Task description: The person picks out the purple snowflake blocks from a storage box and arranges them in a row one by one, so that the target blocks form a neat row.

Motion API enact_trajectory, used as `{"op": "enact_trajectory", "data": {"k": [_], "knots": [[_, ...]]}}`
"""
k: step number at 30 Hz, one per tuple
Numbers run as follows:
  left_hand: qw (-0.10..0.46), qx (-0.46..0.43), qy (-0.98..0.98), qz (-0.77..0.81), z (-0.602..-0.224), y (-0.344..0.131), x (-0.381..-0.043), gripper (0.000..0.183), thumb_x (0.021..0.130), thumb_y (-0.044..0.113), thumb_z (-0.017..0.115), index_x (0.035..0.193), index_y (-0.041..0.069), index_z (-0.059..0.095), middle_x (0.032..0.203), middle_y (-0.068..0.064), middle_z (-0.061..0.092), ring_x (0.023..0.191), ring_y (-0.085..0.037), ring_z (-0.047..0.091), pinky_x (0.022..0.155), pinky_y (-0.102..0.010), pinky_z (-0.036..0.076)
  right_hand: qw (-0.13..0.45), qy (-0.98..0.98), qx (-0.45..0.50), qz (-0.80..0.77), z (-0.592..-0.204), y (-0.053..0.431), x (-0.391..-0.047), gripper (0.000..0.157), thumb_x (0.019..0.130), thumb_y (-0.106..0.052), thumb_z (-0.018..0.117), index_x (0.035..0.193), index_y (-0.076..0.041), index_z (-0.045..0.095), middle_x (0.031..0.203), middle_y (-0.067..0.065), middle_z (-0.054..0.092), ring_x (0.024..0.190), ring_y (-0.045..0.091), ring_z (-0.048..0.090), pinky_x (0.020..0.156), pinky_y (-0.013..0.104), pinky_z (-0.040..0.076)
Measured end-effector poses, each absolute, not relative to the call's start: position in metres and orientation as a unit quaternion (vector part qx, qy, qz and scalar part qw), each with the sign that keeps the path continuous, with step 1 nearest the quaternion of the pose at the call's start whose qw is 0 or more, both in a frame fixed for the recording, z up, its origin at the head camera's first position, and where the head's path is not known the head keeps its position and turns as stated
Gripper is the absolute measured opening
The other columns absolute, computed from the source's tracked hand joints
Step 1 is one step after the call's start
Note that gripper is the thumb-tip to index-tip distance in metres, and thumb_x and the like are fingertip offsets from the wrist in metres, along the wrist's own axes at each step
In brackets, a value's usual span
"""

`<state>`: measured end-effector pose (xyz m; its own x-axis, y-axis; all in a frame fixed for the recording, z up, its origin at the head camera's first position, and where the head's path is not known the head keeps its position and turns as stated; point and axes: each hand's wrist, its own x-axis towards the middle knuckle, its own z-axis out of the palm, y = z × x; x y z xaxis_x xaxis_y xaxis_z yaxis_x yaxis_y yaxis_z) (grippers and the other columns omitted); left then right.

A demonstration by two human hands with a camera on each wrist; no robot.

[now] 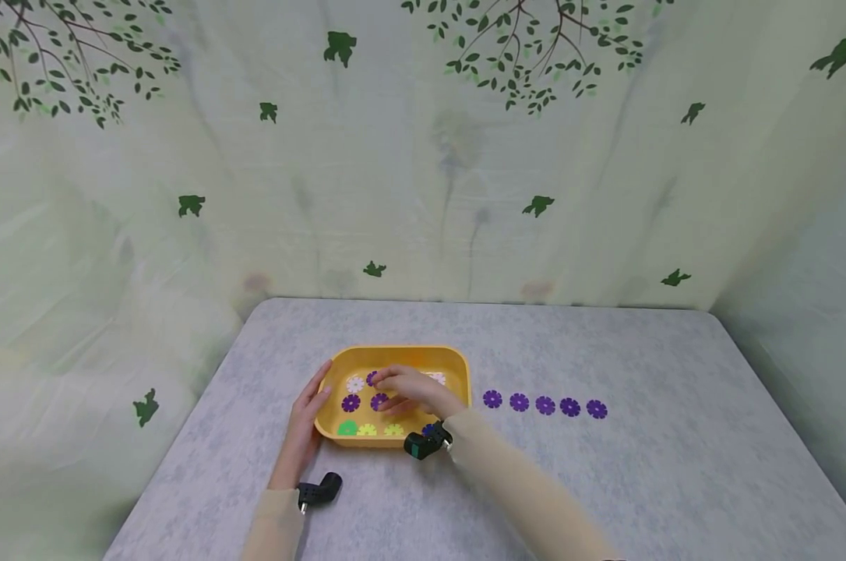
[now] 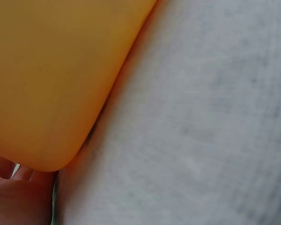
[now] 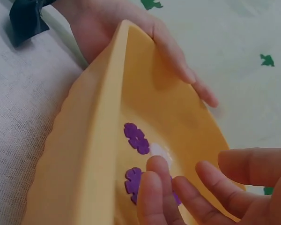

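A yellow tray holds flower-shaped notched discs: purple, white, green and yellow. My left hand rests along the tray's left side with its fingers nearly straight against the outer wall, the thumb at the rim. Inside the tray, my right hand hovers over the discs, fingers loosely bent and spread. From the right wrist view, nothing shows between these fingertips; purple discs lie just beyond them. The right hand hides part of the tray's middle.
Several purple discs lie in a row on the grey table, right of the tray. Behind the table hangs a pale curtain with printed leaves. A wrist camera on the right arm overlaps the tray's front edge.
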<state>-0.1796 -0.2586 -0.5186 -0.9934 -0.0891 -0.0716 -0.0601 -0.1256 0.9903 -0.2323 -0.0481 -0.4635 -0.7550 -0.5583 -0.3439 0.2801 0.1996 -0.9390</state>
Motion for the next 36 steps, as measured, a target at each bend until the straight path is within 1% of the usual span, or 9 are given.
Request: {"op": "enact_trajectory", "data": {"k": [6, 13, 16, 20, 22, 24, 29, 32, 36], "knots": [[0.013, 0.047, -0.656, -0.753, -0.521, -0.26, -0.18, 0.051, 0.102, 0.027, 0.047, 0.151, 0.019, 0.032, 0.156, 0.003, 0.023, 0.142, -0.015, 0.02, 0.112, -0.031, 0.025, 0.353, 0.706, -0.072, -0.61, -0.471, -0.056, -0.236, 0.028, 0.101, -0.013, 0.047, 0.122, 0.002, 0.056, 0.115, 0.019, 0.056, 0.088, 0.036, 0.066, 0.076, 0.041, 0.057], [0.014, 0.048, -0.656, -0.753, -0.522, -0.259, -0.18, 0.051, 0.102, 0.026, 0.046, 0.151, 0.019, 0.033, 0.157, 0.003, 0.023, 0.142, -0.016, 0.019, 0.112, -0.031, 0.023, 0.35, 0.716, -0.078, -0.599, -0.476, -0.057, -0.237, 0.027, 0.102, -0.012, 0.046, 0.118, 0.006, 0.057, 0.109, 0.018, 0.058, 0.089, 0.037, 0.066, 0.077, 0.039, 0.056], [0.016, 0.048, -0.657, -0.752, -0.523, -0.258, -0.18, 0.051, 0.102, 0.026, 0.046, 0.151, 0.019, 0.033, 0.157, 0.003, 0.023, 0.142, -0.016, 0.019, 0.112, -0.031, 0.024, 0.339, 0.732, -0.083, -0.585, -0.477, -0.058, -0.236, 0.022, 0.099, -0.008, 0.05, 0.112, 0.007, 0.059, 0.1, 0.016, 0.059, 0.083, 0.034, 0.067, 0.075, 0.038, 0.057], [0.019, 0.049, -0.656, -0.753, -0.522, -0.258, -0.18, 0.05, 0.102, 0.026, 0.046, 0.15, 0.018, 0.034, 0.156, 0.003, 0.024, 0.142, -0.016, 0.019, 0.112, -0.03, 0.024, 0.316, 0.764, -0.09, -0.555, -0.478, -0.059, -0.234, 0.009, 0.093, 0.002, 0.054, 0.096, 0.005, 0.061, 0.081, 0.012, 0.06, 0.067, 0.025, 0.065, 0.067, 0.034, 0.058], [0.021, 0.049, -0.654, -0.755, -0.522, -0.258, -0.18, 0.05, 0.102, 0.025, 0.047, 0.15, 0.018, 0.034, 0.156, 0.002, 0.024, 0.142, -0.016, 0.019, 0.112, -0.029, 0.025, 0.304, 0.777, -0.094, -0.543, -0.478, -0.058, -0.233, 0.007, 0.091, 0.005, 0.054, 0.09, 0.004, 0.061, 0.075, 0.011, 0.059, 0.06, 0.021, 0.061, 0.06, 0.031, 0.057], [0.021, 0.047, -0.65, -0.758, -0.522, -0.258, -0.181, 0.05, 0.102, 0.024, 0.047, 0.15, 0.017, 0.034, 0.156, 0.002, 0.024, 0.142, -0.016, 0.019, 0.112, -0.03, 0.024, 0.293, 0.782, -0.099, -0.541, -0.478, -0.057, -0.233, 0.009, 0.091, 0.005, 0.054, 0.088, 0.002, 0.061, 0.072, 0.01, 0.059, 0.056, 0.018, 0.059, 0.054, 0.028, 0.055], [0.02, 0.046, -0.648, -0.76, -0.522, -0.259, -0.181, 0.05, 0.102, 0.024, 0.047, 0.15, 0.018, 0.033, 0.156, 0.003, 0.024, 0.142, -0.014, 0.019, 0.112, -0.029, 0.024, 0.259, 0.778, -0.122, -0.559, -0.47, -0.045, -0.235, 0.009, 0.092, 0.001, 0.056, 0.095, 0.002, 0.064, 0.071, 0.008, 0.06, 0.053, 0.015, 0.054, 0.049, 0.022, 0.049], [0.018, 0.05, -0.651, -0.757, -0.521, -0.258, -0.18, 0.05, 0.102, 0.026, 0.047, 0.15, 0.02, 0.034, 0.155, 0.005, 0.025, 0.141, -0.013, 0.021, 0.112, -0.03, 0.024, 0.249, 0.77, -0.133, -0.572, -0.462, -0.032, -0.238, 0.012, 0.092, -0.002, 0.057, 0.1, 0.003, 0.064, 0.072, 0.007, 0.059, 0.055, 0.015, 0.053, 0.051, 0.025, 0.049], [0.015, 0.058, -0.656, -0.753, -0.52, -0.258, -0.18, 0.051, 0.101, 0.029, 0.049, 0.15, 0.022, 0.035, 0.155, 0.007, 0.026, 0.141, -0.012, 0.021, 0.112, -0.031, 0.024, 0.242, 0.755, -0.142, -0.593, -0.455, -0.01, -0.242, 0.013, 0.093, -0.004, 0.058, 0.102, 0.002, 0.064, 0.076, 0.007, 0.061, 0.058, 0.017, 0.055, 0.057, 0.031, 0.053]]}}
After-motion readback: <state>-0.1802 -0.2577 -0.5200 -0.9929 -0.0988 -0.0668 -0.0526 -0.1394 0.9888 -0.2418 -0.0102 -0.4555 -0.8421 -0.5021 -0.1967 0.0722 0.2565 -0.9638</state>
